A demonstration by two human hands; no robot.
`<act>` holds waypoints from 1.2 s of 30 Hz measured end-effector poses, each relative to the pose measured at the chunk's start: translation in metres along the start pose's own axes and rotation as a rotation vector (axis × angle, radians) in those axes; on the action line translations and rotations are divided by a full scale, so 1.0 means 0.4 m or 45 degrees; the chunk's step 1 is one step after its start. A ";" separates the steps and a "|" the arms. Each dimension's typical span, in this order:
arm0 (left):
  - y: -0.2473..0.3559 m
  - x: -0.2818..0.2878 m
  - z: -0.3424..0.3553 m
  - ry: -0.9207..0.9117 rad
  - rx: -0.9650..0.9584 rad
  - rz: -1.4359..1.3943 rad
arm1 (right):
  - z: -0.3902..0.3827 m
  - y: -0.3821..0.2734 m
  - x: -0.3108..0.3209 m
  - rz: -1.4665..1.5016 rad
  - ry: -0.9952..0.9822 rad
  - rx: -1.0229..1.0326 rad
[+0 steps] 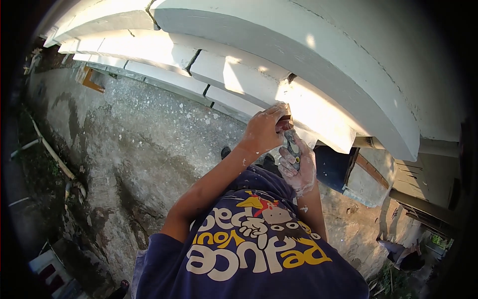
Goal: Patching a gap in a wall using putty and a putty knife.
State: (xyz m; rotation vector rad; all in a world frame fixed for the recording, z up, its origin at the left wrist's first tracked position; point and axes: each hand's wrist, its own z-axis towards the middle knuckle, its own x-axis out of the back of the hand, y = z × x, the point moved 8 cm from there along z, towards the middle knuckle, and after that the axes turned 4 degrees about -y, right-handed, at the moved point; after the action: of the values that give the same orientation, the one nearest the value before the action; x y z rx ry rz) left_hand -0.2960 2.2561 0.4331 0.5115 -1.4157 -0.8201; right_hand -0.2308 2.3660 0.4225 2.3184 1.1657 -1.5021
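My left hand (261, 132) is closed near the edge of the white slabs, its fingers bent round a small dark red-brown piece (284, 123) whose kind I cannot make out. Just below it my right hand (304, 169), dusted with white powder, grips a grey handle-like tool (292, 141) with a yellowish spot near its lower end. The top of this tool meets the red-brown piece at my left fingers. Right behind both hands runs the pale edge of a slab (318, 117), lit by sun.
Long white slabs (239, 74) with dark joints curve across the top. Stained concrete ground (149, 134) with white specks lies below. A dark blue panel (332, 167) is at the right. Pipes (55, 152) run along the far left. Another person (406, 255) is at the lower right.
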 end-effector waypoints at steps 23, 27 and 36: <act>-0.007 0.071 0.065 0.100 -0.128 0.098 | 0.087 0.017 -0.015 -0.035 -0.085 0.041; -0.018 0.053 0.079 -0.103 -0.099 0.322 | 0.091 0.032 -0.037 0.123 -0.147 0.081; -0.008 0.095 0.088 -0.048 -0.300 0.329 | 0.116 0.049 -0.057 0.123 -0.045 0.128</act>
State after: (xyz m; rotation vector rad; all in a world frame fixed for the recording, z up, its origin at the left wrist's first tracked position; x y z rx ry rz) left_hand -0.3328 2.2310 0.4599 0.1302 -1.3636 -0.7765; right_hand -0.2553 2.3171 0.4133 2.3645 0.9758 -1.5950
